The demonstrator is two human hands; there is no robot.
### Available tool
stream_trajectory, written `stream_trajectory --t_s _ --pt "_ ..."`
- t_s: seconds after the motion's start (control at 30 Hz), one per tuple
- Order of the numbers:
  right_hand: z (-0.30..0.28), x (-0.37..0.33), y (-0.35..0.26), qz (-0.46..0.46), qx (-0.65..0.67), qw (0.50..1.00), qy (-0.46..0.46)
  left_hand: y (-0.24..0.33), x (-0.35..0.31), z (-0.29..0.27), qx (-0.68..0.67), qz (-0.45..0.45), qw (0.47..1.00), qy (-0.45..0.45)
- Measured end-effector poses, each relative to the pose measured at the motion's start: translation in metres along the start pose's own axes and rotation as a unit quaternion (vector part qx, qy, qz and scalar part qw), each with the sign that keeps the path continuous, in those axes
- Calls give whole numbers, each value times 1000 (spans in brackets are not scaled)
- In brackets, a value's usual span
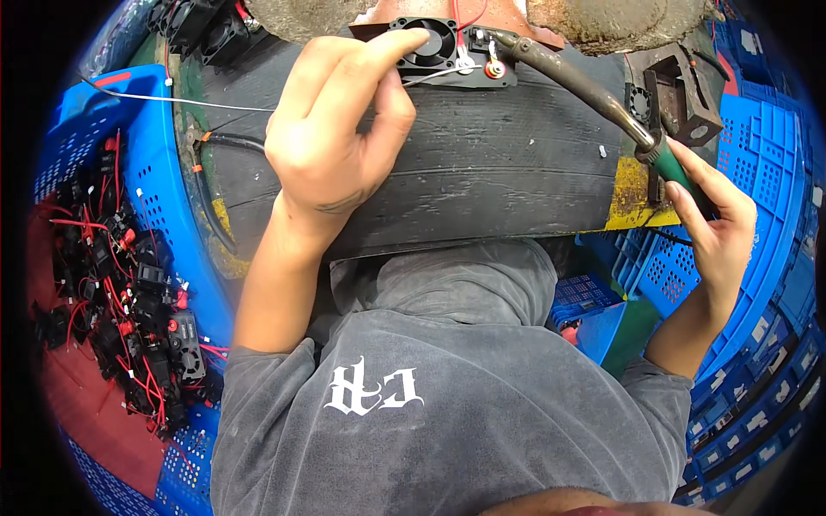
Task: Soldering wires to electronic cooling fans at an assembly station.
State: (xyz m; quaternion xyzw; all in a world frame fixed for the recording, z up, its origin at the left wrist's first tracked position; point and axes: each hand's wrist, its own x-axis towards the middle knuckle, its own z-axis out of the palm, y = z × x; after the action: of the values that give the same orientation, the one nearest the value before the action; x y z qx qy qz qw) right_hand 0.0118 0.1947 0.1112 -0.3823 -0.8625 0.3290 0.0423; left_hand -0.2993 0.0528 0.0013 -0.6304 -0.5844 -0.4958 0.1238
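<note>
My left hand pinches a thin solder wire, which trails off to the left. The wire's free end reaches out past my thumb to a terminal on a small black part. My index finger stretches over the black fan and seems to rest near its hub. My right hand grips the green handle of a soldering iron. The iron's tip is at the metal terminals right of the fan, where red wires and a red ring-shaped piece sit.
On the left, a blue crate holds many fan parts with red wires. Cutting pliers lie on the dark bench beside my left wrist. A metal bracket and small fan stand at right, near another blue crate.
</note>
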Motion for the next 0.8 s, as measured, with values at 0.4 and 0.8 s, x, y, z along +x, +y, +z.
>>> stream_trajectory --t_s 0.4,0.8 --pt "-7 -1 -4 -14 -38 999 21 3 1 -3 -22 -56 998 -16" --pt "-6 0 -7 2 -35 999 18 2 0 -4 -20 -66 997 -19"
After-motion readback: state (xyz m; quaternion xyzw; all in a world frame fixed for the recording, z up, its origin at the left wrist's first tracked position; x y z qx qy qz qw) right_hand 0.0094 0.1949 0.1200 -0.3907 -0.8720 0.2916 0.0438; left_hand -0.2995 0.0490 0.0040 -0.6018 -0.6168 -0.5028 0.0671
